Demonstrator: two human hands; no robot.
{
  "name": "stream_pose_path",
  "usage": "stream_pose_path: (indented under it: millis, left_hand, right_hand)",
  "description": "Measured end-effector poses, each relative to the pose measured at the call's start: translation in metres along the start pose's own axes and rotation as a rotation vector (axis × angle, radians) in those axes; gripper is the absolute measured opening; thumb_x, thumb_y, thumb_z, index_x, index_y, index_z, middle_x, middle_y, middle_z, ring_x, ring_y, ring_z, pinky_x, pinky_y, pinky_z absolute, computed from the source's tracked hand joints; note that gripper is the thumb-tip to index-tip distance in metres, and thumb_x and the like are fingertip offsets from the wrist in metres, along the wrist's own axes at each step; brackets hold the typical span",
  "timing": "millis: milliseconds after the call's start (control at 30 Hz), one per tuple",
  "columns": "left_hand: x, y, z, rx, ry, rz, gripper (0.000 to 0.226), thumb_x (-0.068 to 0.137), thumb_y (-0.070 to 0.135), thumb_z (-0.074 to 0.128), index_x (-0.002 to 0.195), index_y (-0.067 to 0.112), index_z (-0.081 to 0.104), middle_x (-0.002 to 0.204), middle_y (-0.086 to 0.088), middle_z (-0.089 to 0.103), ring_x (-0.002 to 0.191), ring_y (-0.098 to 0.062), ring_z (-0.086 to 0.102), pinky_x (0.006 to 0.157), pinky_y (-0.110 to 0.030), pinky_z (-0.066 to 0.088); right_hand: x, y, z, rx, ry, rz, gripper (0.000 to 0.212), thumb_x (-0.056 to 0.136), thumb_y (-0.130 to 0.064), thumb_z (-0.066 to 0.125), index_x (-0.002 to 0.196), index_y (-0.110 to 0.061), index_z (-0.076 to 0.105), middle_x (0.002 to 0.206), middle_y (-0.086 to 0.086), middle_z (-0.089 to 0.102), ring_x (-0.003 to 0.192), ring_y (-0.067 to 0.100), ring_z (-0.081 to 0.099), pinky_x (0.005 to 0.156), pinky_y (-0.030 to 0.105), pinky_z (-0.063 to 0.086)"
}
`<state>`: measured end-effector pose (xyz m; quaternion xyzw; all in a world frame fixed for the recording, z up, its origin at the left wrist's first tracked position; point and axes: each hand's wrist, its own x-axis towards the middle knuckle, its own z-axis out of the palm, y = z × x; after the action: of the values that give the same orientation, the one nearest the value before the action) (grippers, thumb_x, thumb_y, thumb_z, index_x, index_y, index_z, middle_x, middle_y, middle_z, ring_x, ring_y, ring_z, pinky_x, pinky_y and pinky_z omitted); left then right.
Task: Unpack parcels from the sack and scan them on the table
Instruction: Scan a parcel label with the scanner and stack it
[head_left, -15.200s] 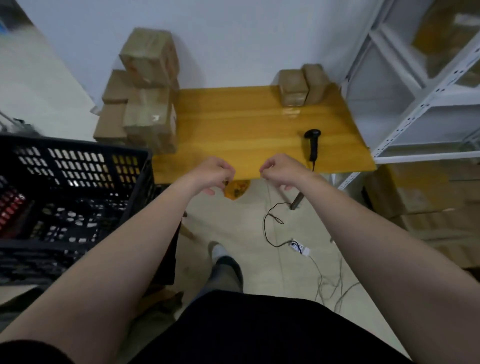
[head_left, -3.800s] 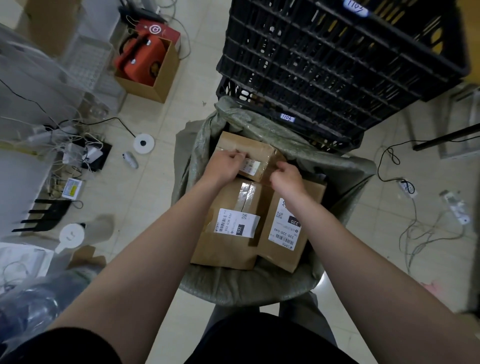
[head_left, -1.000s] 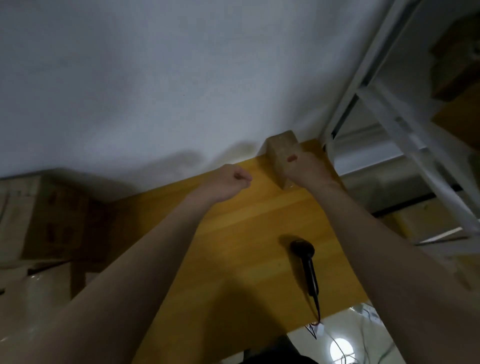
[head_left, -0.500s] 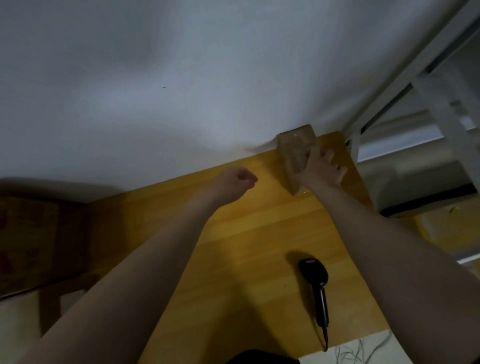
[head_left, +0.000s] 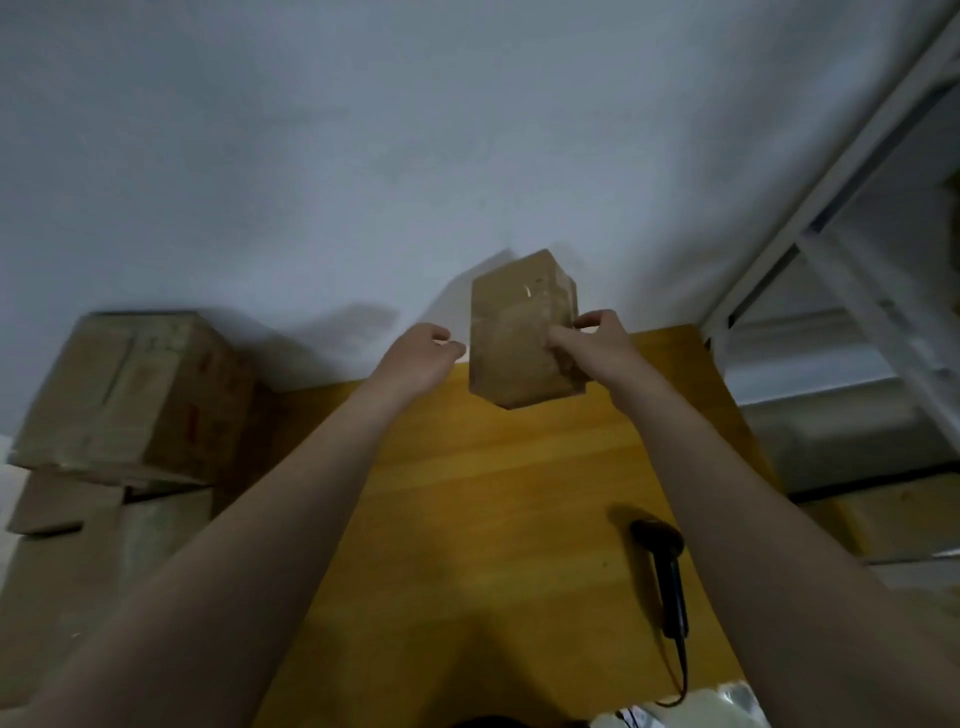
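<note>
While the lighting's pretty dim and everything's a bit soft, the biggest thing in view is the plain white wall (head_left: 311, 156), which fills the whole top half. Under it comes the yellow wooden table (head_left: 467, 493), running from the near edge right up to the wall. Off the table's left side there's a stack of cardboard boxes (head_left: 130, 395). The top one sits skewed on the ones below, with some red marks on its side that I can't read. Over on the right is a white metal shelving rack (head_left: 831, 234), its upright slanting across the corner, with more brown cartons (head_left: 883, 519) low down beneath it.

Then the parcel (head_left: 511, 338). It's a brown taped-up box, held up over the far end of the table in front of the wall. It's tilted so one bottom corner points down, and it looks lifted clear of the wood. The right hand (head_left: 597, 348) has hold of its right side, thumb across the face turned to the camera and fingers wrapped round the far edge. The left hand (head_left: 418, 356) is just beside the parcel's left edge, fingers curled in and nothing in it. I can't tell if a fingertip brushes the cardboard or not.

Smallest bit: the black handheld scanner (head_left: 667, 571) lies flat on the table's right side, head toward the wall, and its cable (head_left: 680, 675) trails off the near edge.
</note>
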<state>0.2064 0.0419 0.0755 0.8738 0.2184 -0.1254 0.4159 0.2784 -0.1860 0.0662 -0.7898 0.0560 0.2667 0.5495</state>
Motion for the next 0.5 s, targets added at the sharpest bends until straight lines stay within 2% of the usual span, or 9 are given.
stream_pose_path:
  millis: [67, 133, 200, 300, 400, 500]
  left_hand:
    - [-0.038, 0.01, -0.051, -0.127, 0.034, -0.028, 0.065, 0.101, 0.052, 0.055, 0.152, 0.013, 0.046, 0.153, -0.006, 0.05, 0.136, -0.029, 0.05, 0.109, -0.045, 0.044]
    - [-0.088, 0.029, -0.106, -0.29, 0.016, 0.006, 0.069, 0.097, 0.063, 0.056, 0.148, 0.017, 0.049, 0.142, -0.003, 0.058, 0.127, -0.029, 0.056, 0.106, -0.054, 0.047]
    - [-0.141, 0.045, -0.154, -0.362, -0.01, 0.107, 0.062, 0.093, 0.067, 0.059, 0.136, 0.024, 0.056, 0.128, 0.003, 0.065, 0.117, -0.024, 0.063, 0.104, -0.058, 0.049]
    - [-0.214, 0.061, -0.204, -0.432, 0.009, 0.255, 0.052, 0.091, 0.057, 0.069, 0.132, 0.027, 0.059, 0.124, 0.004, 0.068, 0.115, -0.026, 0.067, 0.101, -0.056, 0.051]
    - [-0.272, 0.064, -0.231, -0.468, 0.07, 0.337, 0.068, 0.079, 0.048, 0.081, 0.136, 0.028, 0.051, 0.127, 0.0, 0.066, 0.113, -0.027, 0.068, 0.094, -0.053, 0.056]
    - [-0.313, 0.062, -0.238, -0.483, 0.147, 0.39, 0.064, 0.079, 0.032, 0.087, 0.127, 0.025, 0.046, 0.128, -0.004, 0.062, 0.11, -0.026, 0.069, 0.085, -0.057, 0.061]
  right_hand:
    - [-0.046, -0.036, 0.014, 0.054, -0.015, -0.103, 0.066, 0.068, -0.047, 0.074, 0.124, -0.026, 0.047, 0.117, 0.001, 0.06, 0.099, 0.022, 0.065, 0.062, 0.032, 0.05]
    - [-0.097, -0.078, 0.026, 0.098, -0.049, -0.209, 0.06, 0.066, -0.048, 0.072, 0.119, -0.029, 0.051, 0.115, 0.0, 0.065, 0.093, 0.02, 0.068, 0.056, 0.023, 0.048]
    - [-0.147, -0.117, 0.035, 0.132, -0.082, -0.324, 0.06, 0.061, -0.05, 0.071, 0.115, -0.031, 0.052, 0.113, -0.002, 0.069, 0.083, 0.018, 0.069, 0.065, 0.027, 0.043]
    - [-0.213, -0.157, 0.046, 0.165, -0.091, -0.503, 0.055, 0.06, -0.046, 0.067, 0.112, -0.033, 0.053, 0.116, -0.004, 0.068, 0.077, 0.012, 0.069, 0.075, 0.031, 0.041]
    - [-0.263, -0.174, 0.058, 0.133, -0.052, -0.613, 0.042, 0.069, -0.049, 0.061, 0.108, -0.039, 0.052, 0.109, -0.013, 0.069, 0.077, 0.005, 0.071, 0.083, 0.031, 0.047]
    - [-0.303, -0.184, 0.072, 0.078, 0.117, -0.693, 0.029, 0.079, -0.06, 0.061, 0.105, -0.049, 0.051, 0.098, -0.02, 0.069, 0.085, -0.003, 0.068, 0.073, 0.026, 0.046]
